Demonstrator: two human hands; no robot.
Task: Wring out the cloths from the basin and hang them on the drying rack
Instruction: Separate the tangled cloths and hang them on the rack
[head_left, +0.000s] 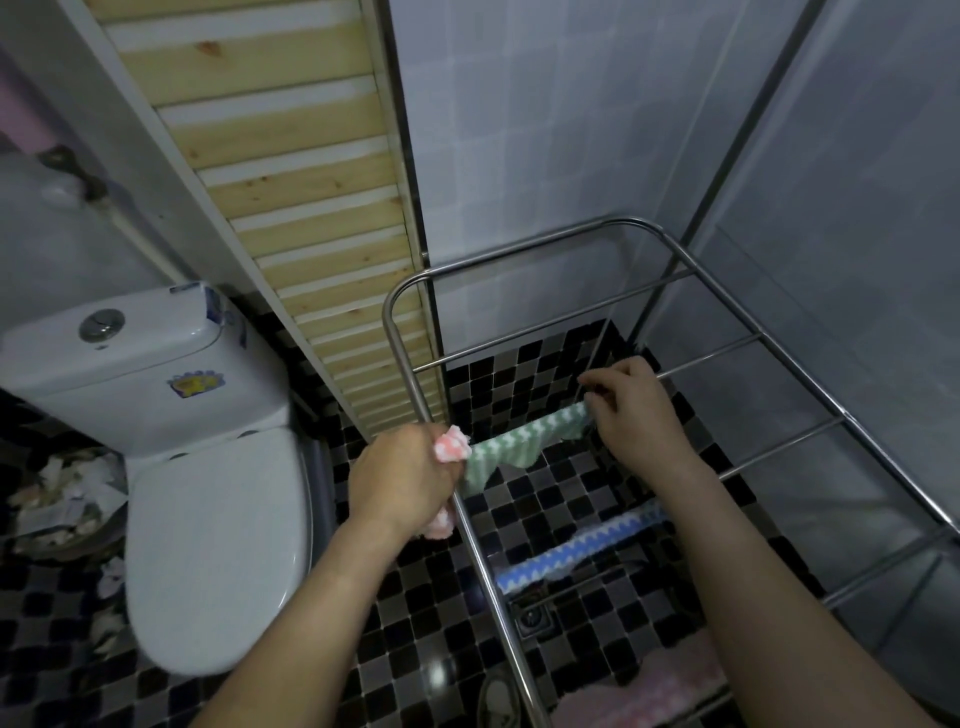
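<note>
A white toilet (208, 519) stands at the left on the checked floor (395, 623). Just right of it, the left hand (402, 480) has its grip clamped round a bunched pink cloth (451, 446) with white checks, over the rack (480, 551)'s left side rail. A green cloth (524, 441) with white zigzag stripes stretches from that fist up and right above the rack, twisted narrow, to the right hand (636, 415), whose grip pinches its far end. Nearer, a blue cloth (576, 551) with zigzags hangs over a rail, and a fluffy cloth (649, 686) lies over the nearest one.
</note>
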